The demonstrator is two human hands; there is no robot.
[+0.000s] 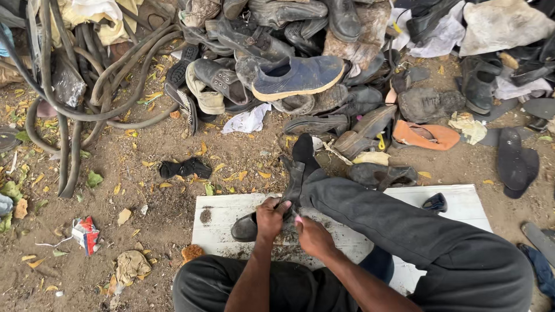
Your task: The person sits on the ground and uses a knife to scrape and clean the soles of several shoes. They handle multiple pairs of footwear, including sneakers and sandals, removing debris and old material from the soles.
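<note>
left hand (270, 218) gripping a worn black shoe (272, 202) on the white board (231, 225), right hand (312, 237) clenching a small tool (hard to make out), shoe pile (300, 69) lying beyond.

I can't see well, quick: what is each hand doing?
Left hand: closed on the worn black leather shoe.
Right hand: closed, pinching something small; what it is cannot be told.

white board (231, 211) on shoe-strewn dirt ground (150, 208)

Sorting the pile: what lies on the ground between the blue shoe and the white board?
In the head view, dirt with yellow leaves lies between the blue shoe and white board, plus crumpled white paper.
</note>
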